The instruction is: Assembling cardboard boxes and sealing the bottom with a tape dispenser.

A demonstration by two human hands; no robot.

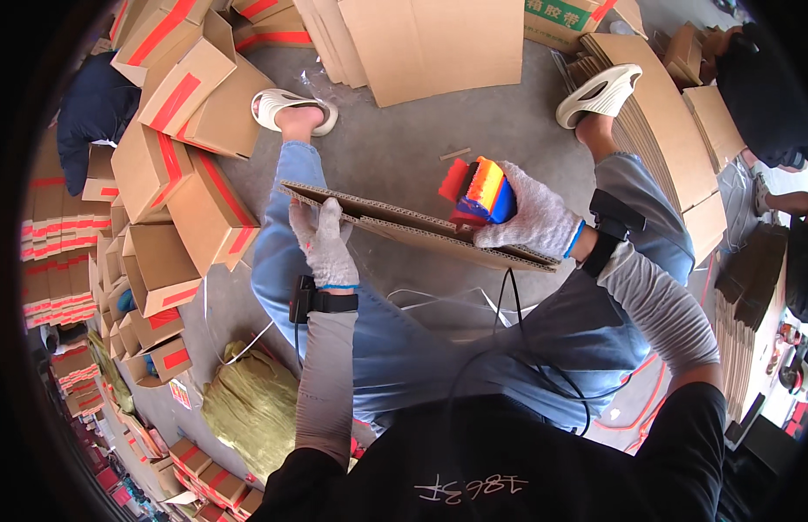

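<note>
In the head view, my left hand [324, 248] has its fingers closed on the left end of a folded cardboard piece [421, 234], held up in front of me. My right hand [536, 213] grips an orange-and-blue tape dispenser [486, 186] at the cardboard's far side, toward its right end. Red-taped boxes [211, 209] crowd the left; an olive sack [251, 409] lies nearer; flattened cardboard [665, 130] stands far right.

"There they were: white digits and a sign-like character [472, 489], upside down across the black shirt [499, 448]!"
"And far ahead of that shirt, slightly right, a carton [550, 35] flaunted pale characters on a green band [556, 13]!"
"Left of the shirt?"
"A red-and-white slip [179, 396], its marks too small to read!"
</note>
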